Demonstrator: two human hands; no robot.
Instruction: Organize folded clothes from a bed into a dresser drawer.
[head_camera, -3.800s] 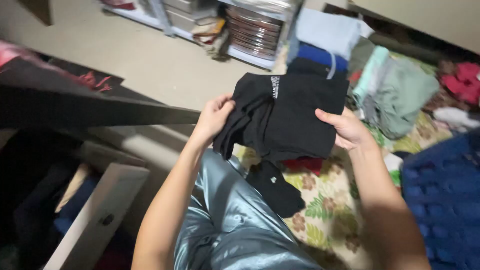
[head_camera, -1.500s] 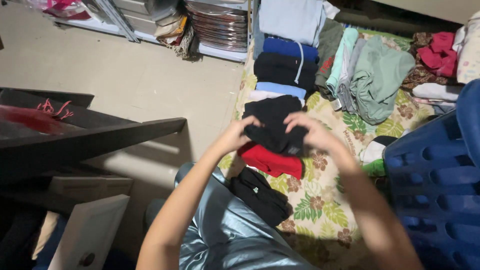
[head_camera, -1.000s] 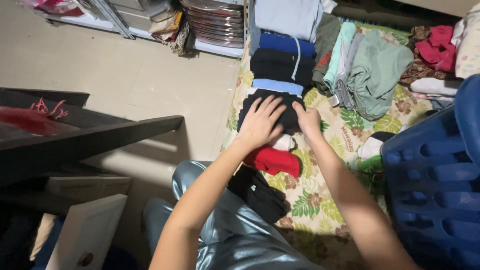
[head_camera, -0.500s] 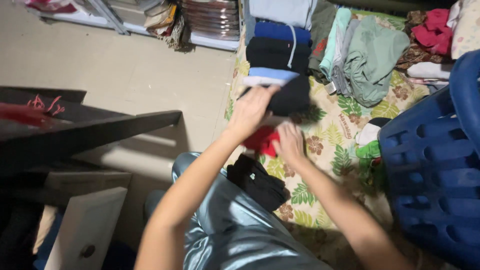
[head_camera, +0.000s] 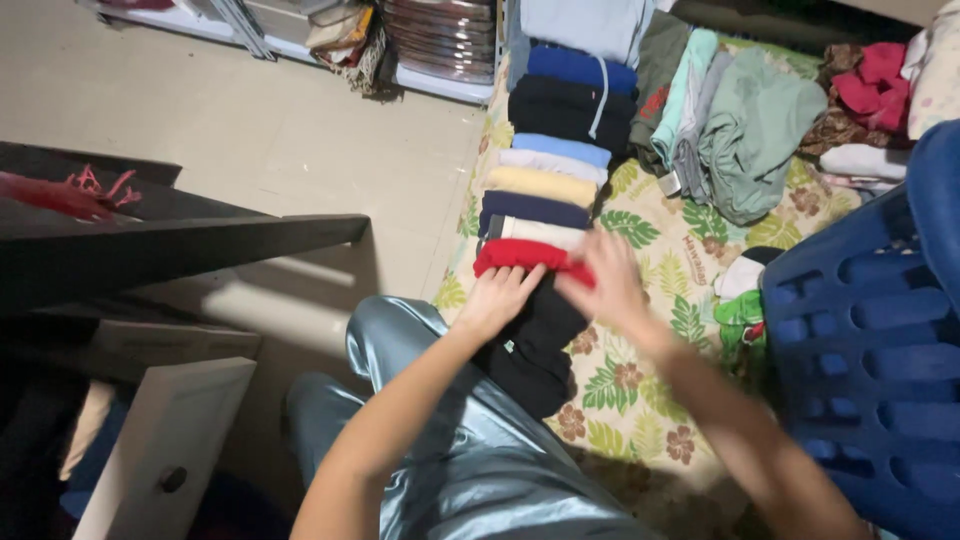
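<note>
Left hand: the left hand (head_camera: 503, 295) lies at frame centre, fingers spread flat, pressing the near edge of the red garment (head_camera: 522, 256) and the top of the black garment (head_camera: 535, 345); it grips nothing that can be seen.
Right hand: the right hand (head_camera: 610, 285) is just right of it, fingers bent over the right end of the red garment; whether it pinches the cloth cannot be told.
Red garment: folded, centre of frame, nearest piece in the row (head_camera: 545, 170) of folded clothes.
Black garment: folded, just below the red one, touching the person's grey satin trousers (head_camera: 450, 440).
Row: runs from centre to top centre, pieces overlapping: white, navy, yellow, pale blue, black, blue.
Mat: a floral mat (head_camera: 640, 400) lies under all of it.
Loose clothes: a green and grey heap (head_camera: 745, 125), upper right, near the row.
Basket: a blue basket (head_camera: 870, 340) fills the right edge, close beside the right forearm.
Dark board: a dark board (head_camera: 170, 250) crosses the left side, above an open drawer (head_camera: 150, 450) at lower left.
</note>
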